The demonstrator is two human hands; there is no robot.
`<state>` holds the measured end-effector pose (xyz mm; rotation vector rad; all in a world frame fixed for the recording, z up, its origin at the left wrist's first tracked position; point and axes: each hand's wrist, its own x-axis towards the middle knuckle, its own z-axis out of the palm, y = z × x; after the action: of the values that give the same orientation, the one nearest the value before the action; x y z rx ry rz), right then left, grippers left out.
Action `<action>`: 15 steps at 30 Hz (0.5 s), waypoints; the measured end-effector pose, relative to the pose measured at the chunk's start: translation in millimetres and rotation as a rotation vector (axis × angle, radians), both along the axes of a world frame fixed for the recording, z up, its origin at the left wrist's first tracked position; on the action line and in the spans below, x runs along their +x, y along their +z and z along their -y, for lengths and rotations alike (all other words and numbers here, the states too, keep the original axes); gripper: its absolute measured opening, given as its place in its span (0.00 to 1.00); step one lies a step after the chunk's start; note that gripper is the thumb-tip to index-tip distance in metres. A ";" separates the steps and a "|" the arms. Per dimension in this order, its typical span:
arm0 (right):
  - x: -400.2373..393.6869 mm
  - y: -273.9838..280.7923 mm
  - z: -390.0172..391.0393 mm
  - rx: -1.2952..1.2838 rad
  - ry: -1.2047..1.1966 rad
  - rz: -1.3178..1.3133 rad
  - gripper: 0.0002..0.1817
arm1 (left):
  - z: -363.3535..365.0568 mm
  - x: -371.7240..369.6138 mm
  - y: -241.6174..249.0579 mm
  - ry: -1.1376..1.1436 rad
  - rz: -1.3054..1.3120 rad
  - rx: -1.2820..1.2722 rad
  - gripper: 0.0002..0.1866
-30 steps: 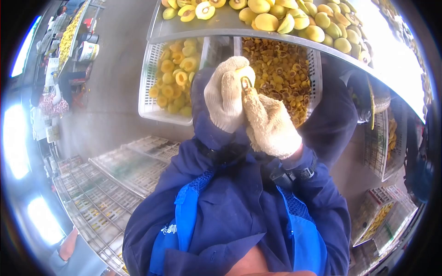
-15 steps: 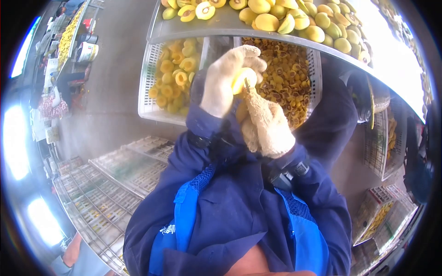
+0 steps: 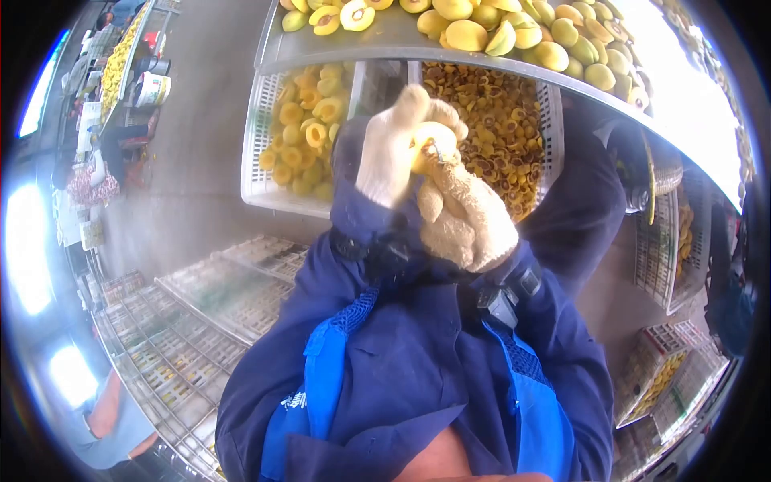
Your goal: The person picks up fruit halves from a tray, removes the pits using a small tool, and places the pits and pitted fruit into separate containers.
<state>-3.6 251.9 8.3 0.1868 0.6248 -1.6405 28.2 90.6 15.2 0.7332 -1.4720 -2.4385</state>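
My left hand (image 3: 393,145), in a pale glove, is wrapped round a yellow fruit half (image 3: 421,147) above the crates. Close against it, my gloved right hand (image 3: 467,215) is closed on a small tool (image 3: 434,151), whose metal tip touches the cut face of the fruit. Behind the hands, a white crate (image 3: 255,153) holds yellow fruit halves on the left. Small brown and yellow cut pieces (image 3: 498,132) fill the crate section on the right. More fruit (image 3: 466,36) lies on the metal table (image 3: 321,52) above.
Stacked white crates and a wire rack (image 3: 173,353) are at lower left. Further crates (image 3: 654,373) with fruit stand at right. A person in patterned clothing (image 3: 92,181) is far left, near a white bucket (image 3: 152,90). Part of another person (image 3: 116,422) shows at lower left.
The tool tip has moved down into the fruit's cut face, and my right hand has turned closer to my left. The person at lower left shows more of the arms.
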 end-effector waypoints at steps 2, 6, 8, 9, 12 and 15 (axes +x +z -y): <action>-2.1 -22.4 -6.4 -0.307 0.069 0.238 0.25 | -0.1 3.8 0.6 -0.085 -0.085 -0.163 0.32; 3.3 -37.1 -16.7 -0.245 0.006 0.287 0.21 | 13.5 10.0 3.1 -0.308 -0.183 -0.244 0.23; 2.3 -47.7 -19.9 -0.306 0.024 0.275 0.22 | 19.1 5.6 7.7 -0.428 -0.189 -0.277 0.20; 3.0 -50.5 -22.0 -0.324 0.033 0.284 0.22 | 22.1 2.7 5.4 -0.475 -0.208 -0.251 0.20; 4.4 -55.0 -24.7 -0.301 0.008 0.288 0.23 | 21.2 -0.5 -6.0 -0.475 -0.284 -0.136 0.20; 8.9 -46.0 -22.8 -0.179 -0.082 0.166 0.23 | -11.4 0.2 -18.9 -0.215 -0.351 0.066 0.23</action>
<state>5.3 274.7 -37.7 0.2171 0.3457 -1.7297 28.4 102.0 -3.7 0.1468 -1.3959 -2.6112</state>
